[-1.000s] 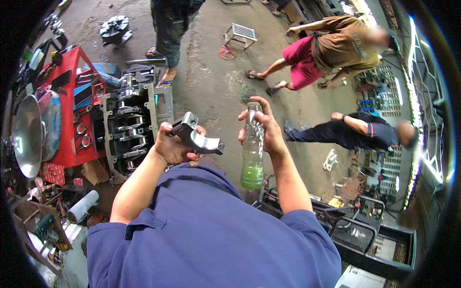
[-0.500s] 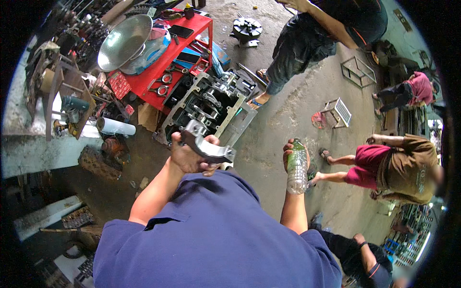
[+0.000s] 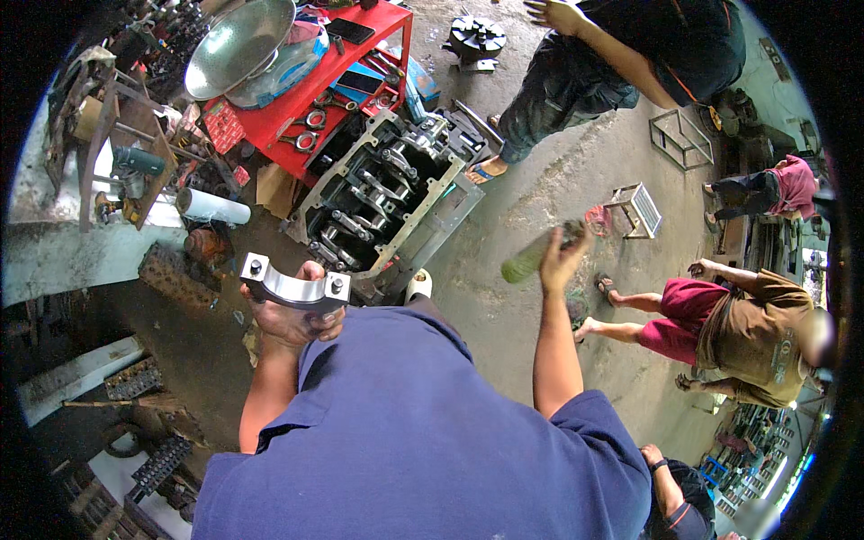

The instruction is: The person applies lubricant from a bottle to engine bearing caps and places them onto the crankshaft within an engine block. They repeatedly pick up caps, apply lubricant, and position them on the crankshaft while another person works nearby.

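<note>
Silver, half-ring metal cap with a dark bolt-like piece at each end [image 3: 296, 290]: sits hollow side up in the left hand [image 3: 290, 322], gripped by partly curled fingers, left of the navy shirt's [image 3: 423, 432] upper edge and apart from the grey metal engine block with a shiny crankshaft [image 3: 423, 216]. In the right hand [image 3: 564, 258], well apart: tilted, greenish see-through bottle [image 3: 522, 263], held near its upper end, base toward lower left; cannot tell exact finger closure through the blur.
</note>
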### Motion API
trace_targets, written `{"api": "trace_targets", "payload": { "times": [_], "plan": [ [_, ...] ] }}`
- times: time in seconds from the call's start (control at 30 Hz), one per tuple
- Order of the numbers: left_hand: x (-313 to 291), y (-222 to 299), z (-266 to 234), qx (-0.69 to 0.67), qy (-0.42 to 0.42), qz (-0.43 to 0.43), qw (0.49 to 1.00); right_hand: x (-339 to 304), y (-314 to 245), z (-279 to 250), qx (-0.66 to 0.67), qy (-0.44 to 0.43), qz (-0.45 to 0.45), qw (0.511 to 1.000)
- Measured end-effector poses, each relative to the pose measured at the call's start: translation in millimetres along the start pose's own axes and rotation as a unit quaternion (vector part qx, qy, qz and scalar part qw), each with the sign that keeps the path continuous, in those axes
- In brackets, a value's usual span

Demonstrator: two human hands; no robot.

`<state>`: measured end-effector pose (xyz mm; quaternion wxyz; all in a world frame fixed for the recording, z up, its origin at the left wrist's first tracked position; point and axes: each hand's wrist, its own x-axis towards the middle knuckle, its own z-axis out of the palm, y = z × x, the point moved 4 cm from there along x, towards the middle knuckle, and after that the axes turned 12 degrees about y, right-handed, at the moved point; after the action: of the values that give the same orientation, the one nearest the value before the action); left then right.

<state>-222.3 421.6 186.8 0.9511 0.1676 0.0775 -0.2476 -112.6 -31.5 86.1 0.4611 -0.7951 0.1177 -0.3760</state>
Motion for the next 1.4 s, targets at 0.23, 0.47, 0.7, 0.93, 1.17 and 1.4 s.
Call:
{"api": "trace_targets", "payload": {
  "times": [0.23, 0.47, 0.7, 0.93, 1.17, 1.4],
  "plan": [
    [-23.4, 53.1, -25.1, 0.017, 0.010, -0.011, 1.000, -99.4, -44.1, 118.5, -0.013, -0.076, 0.025, 0.997],
    [-44.7, 107.1, -49.3, 0.012, -0.003, -0.057, 0.998, -122.5, -81.7, 175.4, -0.022, -0.093, 0.027, 0.995],
    [-53.3, 136.6, -66.4, 0.003, -0.004, -0.053, 0.999, -123.0, -91.6, 190.8, -0.006, -0.093, 0.067, 0.993],
    [-54.2, 154.6, -67.8, 0.017, -0.013, -0.053, 0.998, -120.1, -96.4, 196.5, -0.059, -0.089, -0.002, 0.994],
    [-46.5, 151.7, -69.8, 0.064, 0.047, -0.047, 0.996, -106.5, -117.4, 194.3, -0.087, -0.073, -0.004, 0.994],
    [-14.9, 132.0, -71.2, -0.005, -0.059, -0.061, 0.996, -153.5, -339.9, 176.8, 0.019, -0.326, -0.242, 0.914]
  ]
}}
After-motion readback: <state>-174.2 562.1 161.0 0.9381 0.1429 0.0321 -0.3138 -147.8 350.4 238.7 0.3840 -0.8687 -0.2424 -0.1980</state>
